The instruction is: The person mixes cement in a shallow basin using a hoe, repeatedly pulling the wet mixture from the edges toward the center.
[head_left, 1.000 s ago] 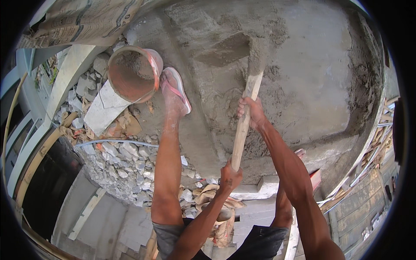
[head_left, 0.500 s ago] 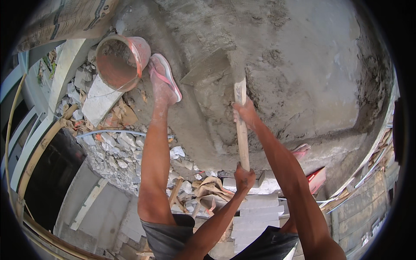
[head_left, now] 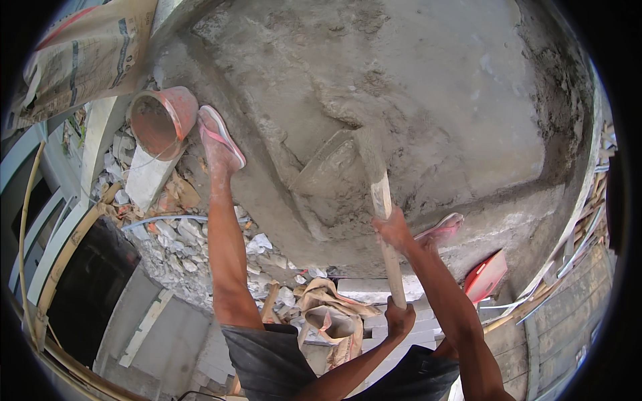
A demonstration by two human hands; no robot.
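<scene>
A hoe [head_left: 381, 192] with a wooden handle reaches from my hands into a wide spread of wet grey mortar [head_left: 461, 113]. Its broad blade [head_left: 329, 164] is coated in mortar and lies partly sunk in it. My right hand [head_left: 394, 229] is closed around the middle of the handle. Nearer to me, my left hand [head_left: 400, 319] grips the handle's end. One foot in a pink-strapped flip-flop [head_left: 221, 137] stands at the mortar's left edge; the other flip-flop [head_left: 438, 228] shows at the right, by my right forearm.
An orange mortar-stained bucket [head_left: 175, 107] lies tilted beside the left foot. A paper sack [head_left: 100, 53] is at the upper left. Broken rubble [head_left: 180, 250] and a white block [head_left: 150, 175] lie at left. A red object [head_left: 486, 275] and torn sacking [head_left: 328, 294] lie nearby.
The hoe and both my hands have moved nearer to me, the blade dragging through the mortar. My view has shifted, so the bucket and left foot sit further left and lower.
</scene>
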